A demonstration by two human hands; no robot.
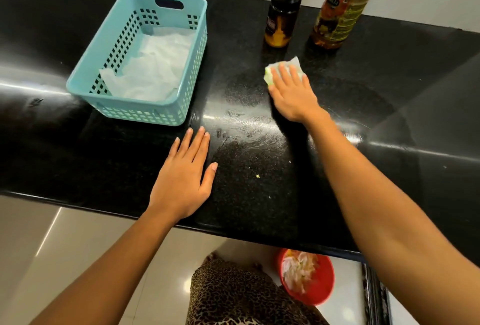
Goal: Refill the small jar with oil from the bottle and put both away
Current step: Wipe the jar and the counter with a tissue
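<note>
A small dark jar (281, 15) with a black lid stands upright at the back of the black counter (259, 182). To its right stands a tall oil bottle (342, 5) with a green and red label. My right hand (292, 93) presses a folded white tissue (284, 69) flat on the counter just in front of the jar. My left hand (184, 176) lies flat and open on the counter near its front edge, holding nothing.
A teal plastic basket (88, 75) lined with white paper sits on the left of the counter. Oily smears shine on the counter between my hands. On the floor below the counter edge stands a red bin (322, 285) with crumpled tissues.
</note>
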